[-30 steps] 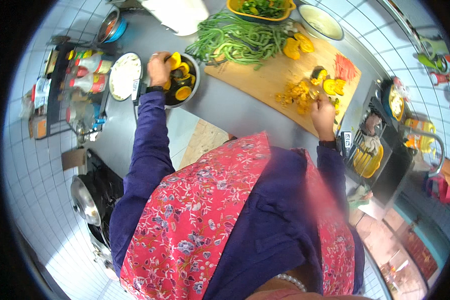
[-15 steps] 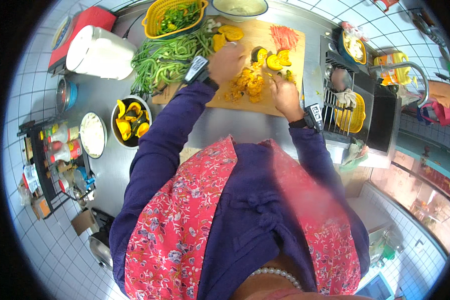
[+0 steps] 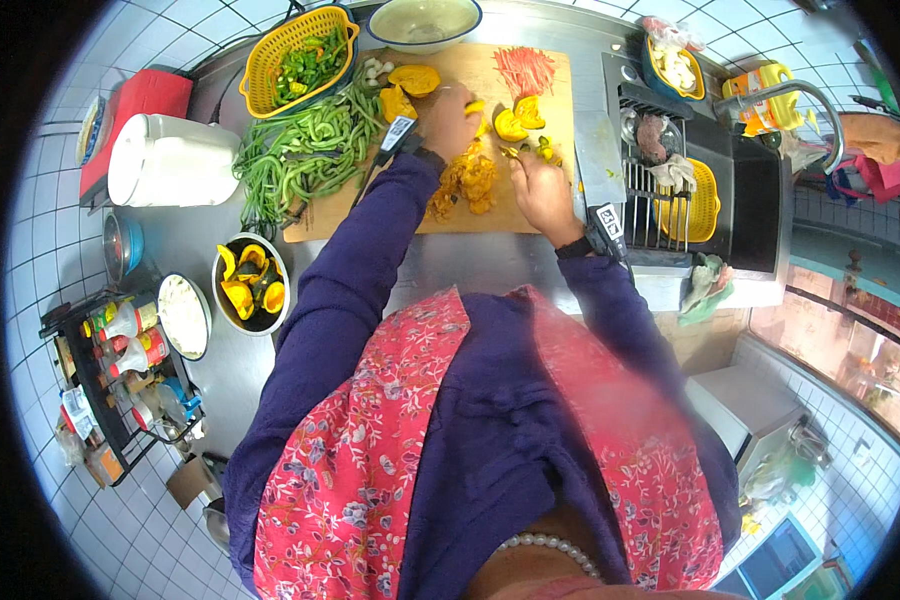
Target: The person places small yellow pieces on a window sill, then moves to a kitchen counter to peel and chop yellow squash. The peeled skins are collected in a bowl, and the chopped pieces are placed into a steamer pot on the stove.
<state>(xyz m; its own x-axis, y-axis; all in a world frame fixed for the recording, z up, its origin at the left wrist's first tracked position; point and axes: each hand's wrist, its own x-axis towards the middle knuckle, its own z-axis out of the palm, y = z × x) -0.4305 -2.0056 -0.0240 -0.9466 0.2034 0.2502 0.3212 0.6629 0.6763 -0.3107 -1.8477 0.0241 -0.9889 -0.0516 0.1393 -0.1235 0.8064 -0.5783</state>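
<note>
My left hand is over the cutting board, fingers curled at a yellow pumpkin piece that it partly hides. My right hand is closed on a small object at its fingertips, too small to make out. Scraped orange pumpkin pulp lies between and below my hands. Cut pumpkin lies beyond my right hand, with red shreds at the back. Long green beans and pumpkin slices are left of my left hand.
A steel bowl of pumpkin, white plate, white container and condiment rack are on the left. A yellow colander of greens and enamel bowl stand behind. The sink and faucet are right.
My left hand has left the bowl of pumpkin for the board, moving right. My right hand stays low over the board near the cut pumpkin. The view has shifted.
</note>
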